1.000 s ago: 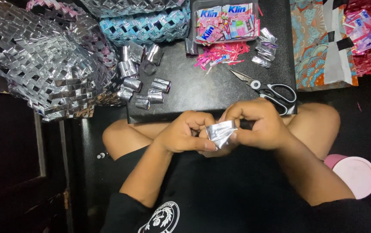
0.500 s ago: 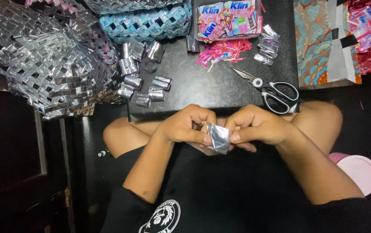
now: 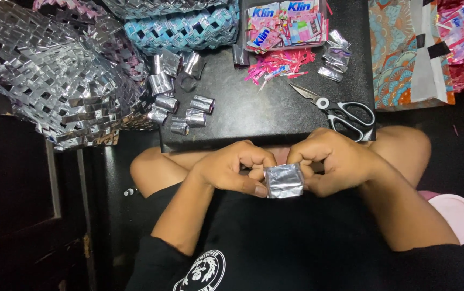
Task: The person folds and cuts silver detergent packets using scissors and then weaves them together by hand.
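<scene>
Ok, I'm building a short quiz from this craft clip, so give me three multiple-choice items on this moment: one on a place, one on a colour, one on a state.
1. Where do the scissors lie?
A. on the dark table, beyond the right hand
B. on the person's lap
C. inside the blue woven basket

2. What colour is the folded piece held between the hands?
A. red
B. silver
C. green

3. How is the folded piece held?
A. by the left hand alone
B. it lies loose on the table
C. pinched by both hands at once

Answers:
1 A, they rest on the table near its front edge, just past the right hand.
2 B, it shines silver like foil.
3 C, the left hand grips its left side and the right hand its right side.
</scene>
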